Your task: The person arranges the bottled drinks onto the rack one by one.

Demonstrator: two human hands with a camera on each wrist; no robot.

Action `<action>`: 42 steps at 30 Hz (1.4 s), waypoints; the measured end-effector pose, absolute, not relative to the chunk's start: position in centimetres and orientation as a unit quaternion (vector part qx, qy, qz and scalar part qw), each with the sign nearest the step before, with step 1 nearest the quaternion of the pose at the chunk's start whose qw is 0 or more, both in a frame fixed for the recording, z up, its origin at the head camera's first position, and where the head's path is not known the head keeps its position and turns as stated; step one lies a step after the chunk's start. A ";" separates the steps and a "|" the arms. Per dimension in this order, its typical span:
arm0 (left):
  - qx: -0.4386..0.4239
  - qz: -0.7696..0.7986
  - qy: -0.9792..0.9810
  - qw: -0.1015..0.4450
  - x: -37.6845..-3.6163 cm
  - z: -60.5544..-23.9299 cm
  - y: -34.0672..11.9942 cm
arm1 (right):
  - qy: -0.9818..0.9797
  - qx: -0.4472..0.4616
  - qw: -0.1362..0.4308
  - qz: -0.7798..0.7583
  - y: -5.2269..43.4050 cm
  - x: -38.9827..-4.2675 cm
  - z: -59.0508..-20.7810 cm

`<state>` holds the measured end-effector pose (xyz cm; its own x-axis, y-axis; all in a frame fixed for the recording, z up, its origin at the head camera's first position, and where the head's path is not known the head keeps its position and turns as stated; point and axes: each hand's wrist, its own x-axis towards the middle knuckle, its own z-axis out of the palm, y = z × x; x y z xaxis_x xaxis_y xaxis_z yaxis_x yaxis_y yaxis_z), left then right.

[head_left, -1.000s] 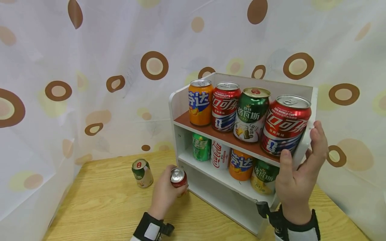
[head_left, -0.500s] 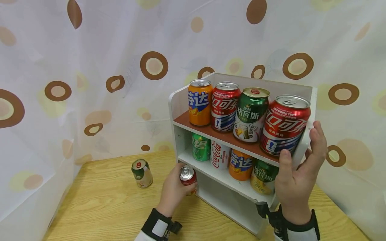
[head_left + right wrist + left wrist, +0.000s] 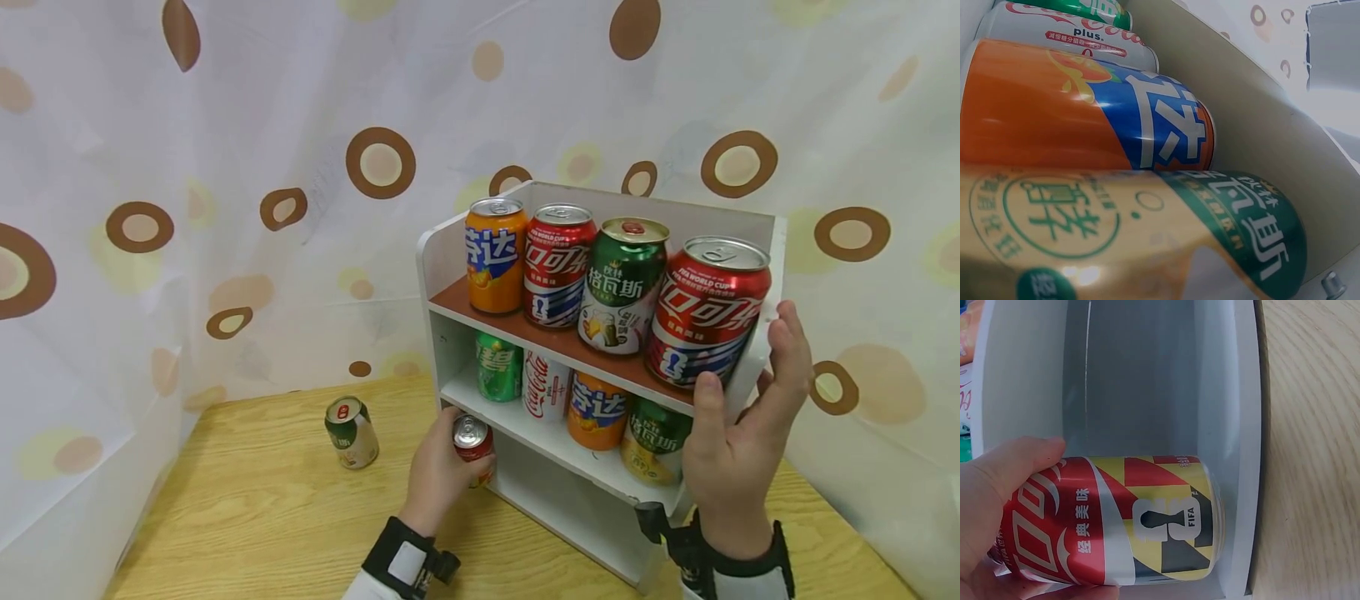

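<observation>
My left hand (image 3: 442, 471) grips a red Coca-Cola can (image 3: 474, 446), upright, at the left end of the white shelf unit's (image 3: 555, 492) lowest compartment. In the left wrist view this can (image 3: 1129, 519) shows a yellow and black lower part, its base by the bottom board. Against the unit's right side panel rests my right hand (image 3: 742, 442), thumb toward the front edge and fingers along the outer side. Nearest that thumb, on the top shelf, stands another red Coca-Cola can (image 3: 708, 308). The right wrist view shows a gold and green kvass can (image 3: 1147, 237) on the middle shelf.
The top shelf also bears an orange Fanta can (image 3: 497, 258), a red cola can (image 3: 558, 267) and a green kvass can (image 3: 622, 283). On the middle shelf are Sprite (image 3: 498, 367), white Coca-Cola (image 3: 545, 387) and Fanta (image 3: 596, 412) cans. A kvass can (image 3: 352, 433) stands on the wooden table (image 3: 247, 500).
My left hand has moved the Coca-Cola can rightward, from beside the unit's left end to the lowest compartment's opening. My right hand stays at the side panel.
</observation>
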<state>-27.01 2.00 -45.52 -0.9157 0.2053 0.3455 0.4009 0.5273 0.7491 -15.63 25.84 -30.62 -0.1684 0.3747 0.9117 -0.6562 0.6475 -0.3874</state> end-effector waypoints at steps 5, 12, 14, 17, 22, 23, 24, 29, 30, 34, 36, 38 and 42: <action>-0.176 -0.462 -0.863 0.105 -27.1 -45.9 2.5 | -0.645 0.111 0.635 0.410 25.8 -15.6 -30.6; -0.172 -0.466 -0.862 0.098 -27.2 -46.3 2.9 | -0.642 0.114 0.640 0.407 25.8 -15.6 -30.5; -0.169 -0.468 -0.862 0.097 -27.2 -46.3 2.9 | -0.640 0.114 0.641 0.408 25.8 -15.6 -30.4; -0.165 -0.470 -0.862 0.092 -27.2 -46.2 2.9 | -0.640 0.114 0.640 0.410 25.7 -15.6 -30.4; -0.165 -0.464 -0.866 0.091 -27.3 -46.4 3.2 | -0.641 0.114 0.636 0.414 25.6 -15.6 -30.4; -0.166 -0.463 -0.866 0.092 -27.3 -46.4 3.3 | -0.641 0.113 0.636 0.415 25.6 -15.6 -30.4; -0.168 -0.462 -0.866 0.094 -27.4 -46.5 3.3 | -0.640 0.113 0.635 0.417 25.6 -15.6 -30.4; -0.175 -0.463 -0.864 0.097 -27.4 -46.7 3.6 | -0.638 0.111 0.635 0.420 25.6 -15.6 -30.3; -0.176 -0.463 -0.864 0.097 -27.4 -46.8 3.6 | -0.637 0.111 0.636 0.421 25.6 -15.6 -30.2; -0.174 -0.460 -0.865 0.098 -27.5 -47.0 3.6 | -0.633 0.113 0.637 0.425 25.5 -15.6 -30.1; -0.173 -0.461 -0.865 0.097 -27.6 -47.1 3.7 | -0.633 0.113 0.637 0.426 25.5 -15.6 -30.1; -0.172 -0.463 -0.864 0.094 -27.7 -47.2 3.7 | -0.632 0.112 0.637 0.427 25.4 -15.6 -30.1; -0.169 -0.464 -0.865 0.091 -27.8 -47.5 3.8 | -0.633 0.109 0.637 0.426 25.4 -15.6 -30.2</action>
